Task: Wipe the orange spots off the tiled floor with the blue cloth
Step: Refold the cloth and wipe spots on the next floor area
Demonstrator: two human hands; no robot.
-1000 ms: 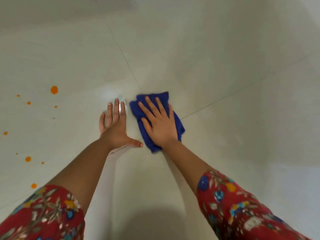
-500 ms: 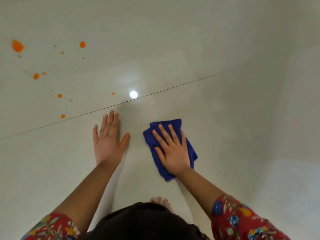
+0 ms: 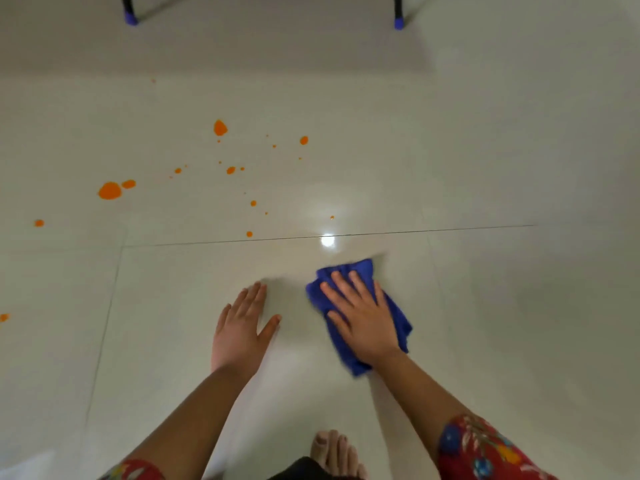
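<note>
Glossy tiled floor (image 3: 485,150) bears both flat hands: right hand (image 3: 363,318) pressing blue cloth (image 3: 398,317), left hand (image 3: 240,329) bare.

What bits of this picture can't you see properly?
Head view:
Whatever lies under the blue cloth: covered by the cloth and the right hand.
Two black legs: cut off by the top edge, so the furniture is unknown.
Orange spot at the left edge: partly cut off.

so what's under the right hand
The blue cloth, pressed flat on the tiled floor by the right hand. Its edges show around the hand; the floor beneath the cloth is covered.
</note>
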